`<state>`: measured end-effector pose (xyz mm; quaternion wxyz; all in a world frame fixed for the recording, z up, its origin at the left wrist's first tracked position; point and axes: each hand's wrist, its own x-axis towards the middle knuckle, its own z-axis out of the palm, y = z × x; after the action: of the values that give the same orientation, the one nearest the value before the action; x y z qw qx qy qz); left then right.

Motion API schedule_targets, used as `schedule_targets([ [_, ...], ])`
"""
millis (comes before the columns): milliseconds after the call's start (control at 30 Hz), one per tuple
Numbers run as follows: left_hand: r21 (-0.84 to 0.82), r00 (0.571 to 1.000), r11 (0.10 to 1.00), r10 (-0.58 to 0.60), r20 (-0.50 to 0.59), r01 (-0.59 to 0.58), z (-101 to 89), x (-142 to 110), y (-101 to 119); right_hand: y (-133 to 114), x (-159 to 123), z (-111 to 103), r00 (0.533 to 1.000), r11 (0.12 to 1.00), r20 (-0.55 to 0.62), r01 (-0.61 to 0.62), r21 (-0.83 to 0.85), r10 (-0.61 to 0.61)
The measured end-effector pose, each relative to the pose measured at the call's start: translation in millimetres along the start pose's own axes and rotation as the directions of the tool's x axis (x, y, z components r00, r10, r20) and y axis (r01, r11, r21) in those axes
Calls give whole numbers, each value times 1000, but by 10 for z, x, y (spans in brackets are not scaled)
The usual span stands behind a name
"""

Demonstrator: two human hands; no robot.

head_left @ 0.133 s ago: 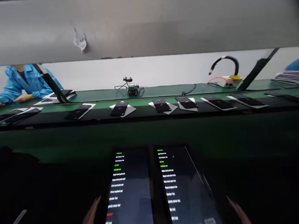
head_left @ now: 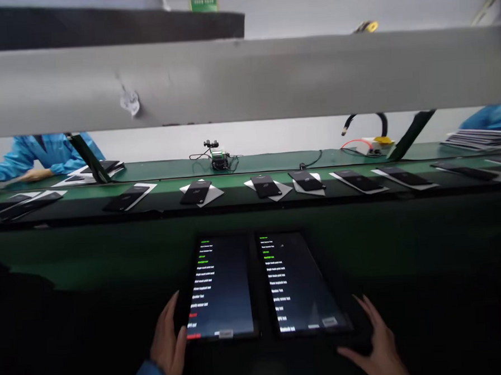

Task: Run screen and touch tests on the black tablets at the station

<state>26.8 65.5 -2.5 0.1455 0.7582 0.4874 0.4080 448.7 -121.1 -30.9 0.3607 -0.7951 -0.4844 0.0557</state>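
Two tablets with lit dark screens lie side by side on the dark bench. Lists of test names in white, green and red run down the left tablet [head_left: 222,289] and, in white and green, the right tablet [head_left: 301,285]. My left hand [head_left: 168,340] is at the lower left edge of the left tablet, fingers stretched and thumb apart; whether it touches the edge is hard to tell in the dark. Beside the lower right corner of the right tablet, my right hand [head_left: 378,340] is open with thumb and fingers spread.
Several dark devices on white sheets, one being a black device [head_left: 267,186], line the green ledge beyond. A grey shelf beam [head_left: 245,81] crosses above. Farther back are a small clamp-like device [head_left: 219,157], a person's blue sleeve [head_left: 70,155] and a paper stack [head_left: 478,138].
The view has shifted, so the beam sits lower and the tablets appear higher and smaller. Both hands have come further into view, the right one closer to its tablet.
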Motion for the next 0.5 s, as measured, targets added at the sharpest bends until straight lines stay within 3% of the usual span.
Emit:
schedule_targets([
  [133, 49, 999, 999, 23, -38, -21, 470, 834, -149, -61, 860, 152, 995, 996, -61, 81, -42, -83],
  [267, 65, 999, 997, 44, -1, -44, 736, 1263, -87, -43, 1323, 235, 979, 981, -179, 60, -182, -94],
  [400, 72, 996, 996, -45, -83, 51, 746, 1167, -12, -138, 1222, 230, 922, 955, -332, 106, -278, -199],
  [500, 61, 975, 985, -149, -165, 161, 554, 647, 56, -325, 893, 212, 860, 898, -317, 299, -322, -400],
])
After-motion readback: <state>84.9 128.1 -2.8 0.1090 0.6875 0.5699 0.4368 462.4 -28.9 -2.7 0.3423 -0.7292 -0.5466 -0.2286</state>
